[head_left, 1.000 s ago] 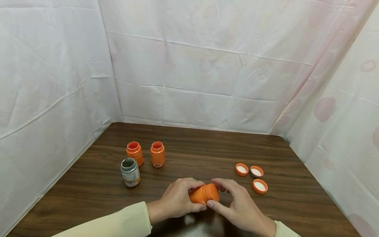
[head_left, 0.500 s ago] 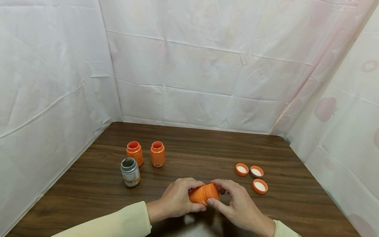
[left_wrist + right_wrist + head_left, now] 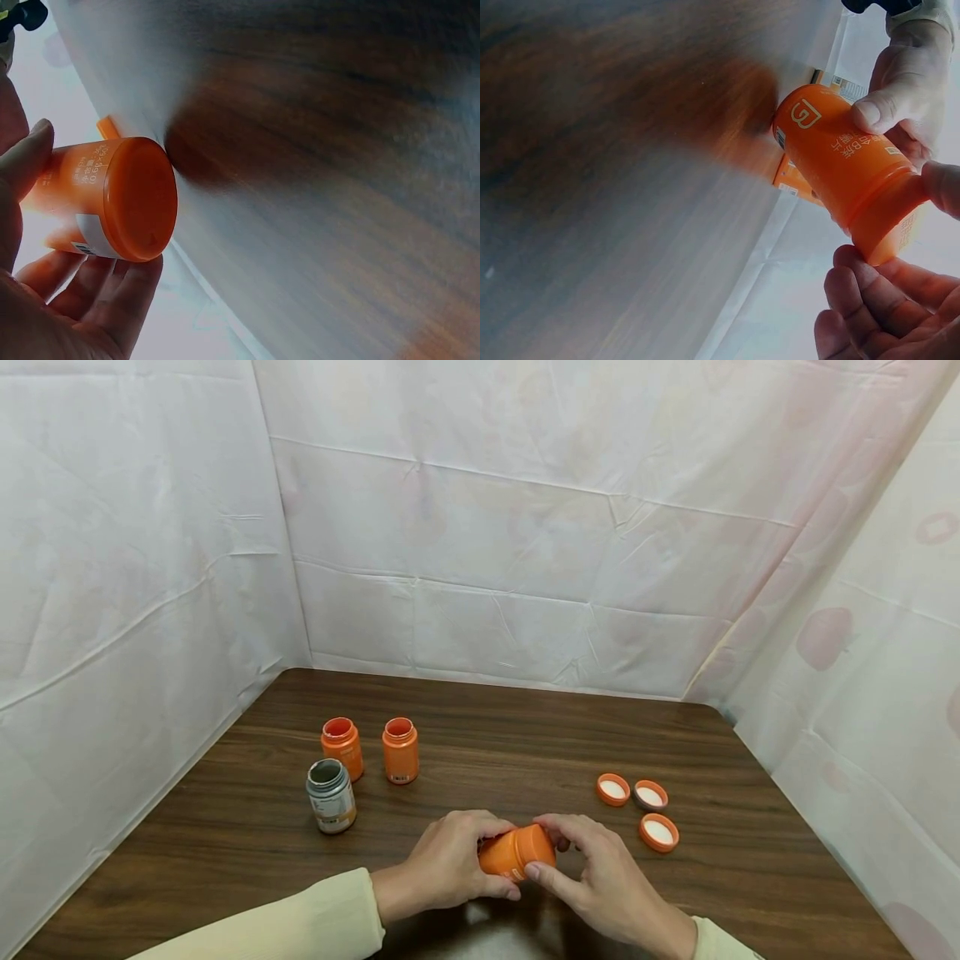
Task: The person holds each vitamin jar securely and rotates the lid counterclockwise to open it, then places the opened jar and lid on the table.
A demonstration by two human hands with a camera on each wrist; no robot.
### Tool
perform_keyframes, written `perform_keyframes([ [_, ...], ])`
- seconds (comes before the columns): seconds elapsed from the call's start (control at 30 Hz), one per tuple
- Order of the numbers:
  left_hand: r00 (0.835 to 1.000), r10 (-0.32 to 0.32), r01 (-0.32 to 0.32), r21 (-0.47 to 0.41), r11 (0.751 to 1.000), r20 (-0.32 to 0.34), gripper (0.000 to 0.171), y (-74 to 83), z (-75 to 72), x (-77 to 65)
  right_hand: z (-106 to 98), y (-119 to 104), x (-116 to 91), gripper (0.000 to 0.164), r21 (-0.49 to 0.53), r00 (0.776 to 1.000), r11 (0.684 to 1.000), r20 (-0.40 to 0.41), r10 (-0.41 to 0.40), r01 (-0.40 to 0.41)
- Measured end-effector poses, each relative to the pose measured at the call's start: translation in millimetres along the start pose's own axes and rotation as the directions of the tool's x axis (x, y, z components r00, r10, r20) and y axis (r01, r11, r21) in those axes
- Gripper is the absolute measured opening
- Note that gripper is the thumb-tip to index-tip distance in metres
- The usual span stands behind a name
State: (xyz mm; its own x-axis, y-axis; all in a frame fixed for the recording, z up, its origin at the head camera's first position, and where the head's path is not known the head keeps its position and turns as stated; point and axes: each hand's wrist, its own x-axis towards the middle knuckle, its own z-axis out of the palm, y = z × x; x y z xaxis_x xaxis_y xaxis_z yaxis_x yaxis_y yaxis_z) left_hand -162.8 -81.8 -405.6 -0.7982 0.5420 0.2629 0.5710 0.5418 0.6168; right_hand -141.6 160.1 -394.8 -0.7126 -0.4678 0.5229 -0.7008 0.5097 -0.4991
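Observation:
Between both hands an orange pill bottle lies tilted on its side, its orange cap on and facing right. My left hand grips the bottle's body, thumb on the near side and fingers on the far side. With thumb and fingertips my right hand pinches the cap. In the left wrist view the bottle's round base shows, its lower edge at the wooden surface. The right wrist view shows the cap between thumb and fingers of the right hand.
At the left of the dark wooden table stand two uncapped orange bottles and one uncapped grey bottle. Right of the hands lie two orange caps and a grey-sided cap, white insides up. White sheets hang around the table.

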Motion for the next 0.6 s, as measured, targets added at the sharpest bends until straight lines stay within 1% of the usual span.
perform_keyframes([
  [0.23,1.000,0.006,-0.006,0.003,1.000,0.006,0.049,0.7,-0.6,0.6,-0.2,0.0,0.0,0.041,0.018,1.000,1.000,0.005,-0.013,0.013],
  [0.4,1.000,0.006,-0.006,-0.016,1.000,0.015,0.045,0.9,-0.5,0.6,-0.8,0.0,0.0,0.041,0.019,0.999,0.999,0.009,-0.032,0.032],
  [0.6,1.000,0.020,-0.020,-0.036,0.999,0.011,0.043,0.6,0.2,0.7,-1.9,-0.3,-0.1,0.042,0.019,0.999,0.999,0.019,-0.035,0.035],
])
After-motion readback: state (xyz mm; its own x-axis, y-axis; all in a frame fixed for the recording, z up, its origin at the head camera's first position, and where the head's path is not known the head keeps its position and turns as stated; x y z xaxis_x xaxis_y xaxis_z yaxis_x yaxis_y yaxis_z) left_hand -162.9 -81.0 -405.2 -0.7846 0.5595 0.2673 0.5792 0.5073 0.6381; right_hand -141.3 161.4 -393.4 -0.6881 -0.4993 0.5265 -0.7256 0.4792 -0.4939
